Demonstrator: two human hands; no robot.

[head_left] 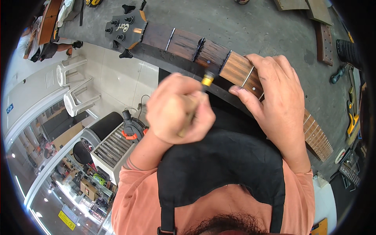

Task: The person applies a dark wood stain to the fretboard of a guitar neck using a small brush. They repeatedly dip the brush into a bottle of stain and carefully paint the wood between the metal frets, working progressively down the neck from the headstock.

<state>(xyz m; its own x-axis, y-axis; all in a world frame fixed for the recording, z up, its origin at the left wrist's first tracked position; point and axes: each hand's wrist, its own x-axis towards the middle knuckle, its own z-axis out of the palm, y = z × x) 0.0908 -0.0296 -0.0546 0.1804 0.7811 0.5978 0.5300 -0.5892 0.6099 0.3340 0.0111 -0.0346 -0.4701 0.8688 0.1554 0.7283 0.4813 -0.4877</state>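
A guitar neck (185, 42) lies slantwise across the grey bench, its black headstock (129, 25) with several tuners at the far left. Toward the headstock the fretboard is dark, with black, wet-looking lines along some frets; nearer my right hand it is lighter striped brown. My left hand (178, 109), slightly blurred, is closed around a small brush (207, 80) with a yellow ferrule. Its dark bristles are smeared by motion beside the fretboard's near edge. My right hand (276, 86) grips the neck, thumb on the near side and fingers over the far side.
On the bench's right are a dark wooden piece with holes (324, 45), a blue-handled tool (336, 76) and a yellow-handled tool (352, 119). White plastic stools (72, 72) stand on the floor at left, near a white slatted unit (113, 147). Another person (41, 49) is at far left.
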